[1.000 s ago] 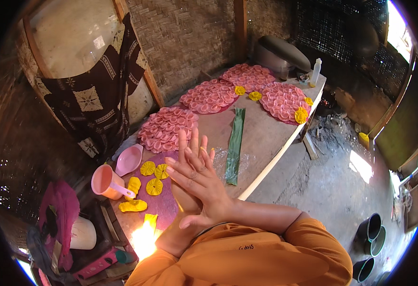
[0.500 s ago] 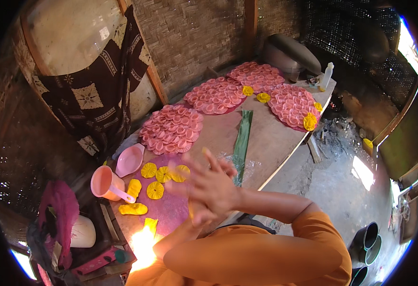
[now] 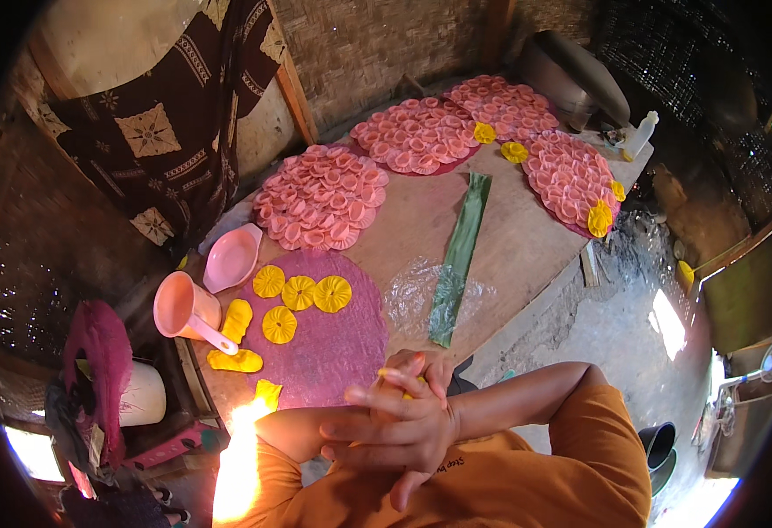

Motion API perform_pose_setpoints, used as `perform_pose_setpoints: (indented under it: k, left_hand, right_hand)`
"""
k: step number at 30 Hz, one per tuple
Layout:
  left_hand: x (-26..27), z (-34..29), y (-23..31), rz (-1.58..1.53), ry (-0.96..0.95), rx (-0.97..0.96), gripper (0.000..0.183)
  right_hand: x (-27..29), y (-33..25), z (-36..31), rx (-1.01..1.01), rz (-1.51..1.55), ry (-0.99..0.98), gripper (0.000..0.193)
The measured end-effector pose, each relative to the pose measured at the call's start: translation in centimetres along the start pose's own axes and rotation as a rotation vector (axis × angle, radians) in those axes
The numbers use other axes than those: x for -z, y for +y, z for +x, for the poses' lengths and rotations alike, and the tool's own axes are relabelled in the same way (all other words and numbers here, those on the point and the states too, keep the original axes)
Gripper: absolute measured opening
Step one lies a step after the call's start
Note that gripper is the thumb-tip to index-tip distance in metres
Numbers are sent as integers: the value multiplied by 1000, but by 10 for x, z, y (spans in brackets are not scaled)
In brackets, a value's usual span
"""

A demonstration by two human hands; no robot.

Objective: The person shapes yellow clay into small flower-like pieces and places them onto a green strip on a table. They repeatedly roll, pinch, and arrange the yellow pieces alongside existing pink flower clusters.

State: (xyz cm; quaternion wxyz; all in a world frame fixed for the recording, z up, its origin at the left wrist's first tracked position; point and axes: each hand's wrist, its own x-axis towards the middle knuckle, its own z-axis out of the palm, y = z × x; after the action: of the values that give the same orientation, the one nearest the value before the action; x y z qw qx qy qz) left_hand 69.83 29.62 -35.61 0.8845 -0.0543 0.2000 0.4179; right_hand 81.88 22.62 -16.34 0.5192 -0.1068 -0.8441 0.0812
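My left hand (image 3: 437,373) and my right hand (image 3: 417,429) meet in front of my chest, just off the table's near edge. Between the palms shows a little of a yellow dough lump (image 3: 411,392); the rest is hidden. The right hand lies across the left with its fingers stretched out to the left. Just beyond the hands lies a long green leaf strip (image 3: 461,257), partly under a clear plastic sheet (image 3: 412,295). To their left, ridged yellow discs (image 3: 299,293) rest on a round purple mat (image 3: 342,339), with thick yellow dough rolls (image 3: 235,360) beside it.
Pink ridged pieces (image 3: 320,198) crowd several mats along the back of the wooden table (image 3: 526,238). At left are a pink dipper (image 3: 179,304) and a pink bowl (image 3: 232,258). A large pot (image 3: 557,79) and a bottle (image 3: 641,136) stand at the far right end.
Both hands have come down and nearer my body, from above the purple mat to the table's near edge. The mat and leaf strip are now less covered. The view has shifted slightly.
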Motion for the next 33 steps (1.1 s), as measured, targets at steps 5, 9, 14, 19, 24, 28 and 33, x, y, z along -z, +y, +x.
perform_pose_setpoints:
  k: [5, 9, 14, 19, 24, 28, 33]
  left_hand:
    - [6, 25, 4, -55, -47, 30, 59]
    - [8, 55, 18, -167, -169, 101, 60]
    - [2, 58, 51, 132, -506, -61, 58]
    - [-12, 35, 74, 57, -338, -168, 57]
    - [-8, 27, 77, -21, -360, -182, 58]
    - [15, 39, 70, 79, -399, -235, 57]
    - [18, 63, 43, -145, -664, 8, 57]
  right_hand:
    - [-19, 38, -28, -265, 9, -46, 86]
    - [-48, 109, -52, -869, 216, 22, 71]
    - [-9, 203, -107, -655, -664, -365, 53]
    - [6, 202, -114, -639, -865, -593, 26]
    - [26, 155, -38, -1100, -212, -371, 13]
    - [58, 121, -4, -1251, 572, 105, 25]
    - [38, 112, -31, -1402, 891, 381, 34]
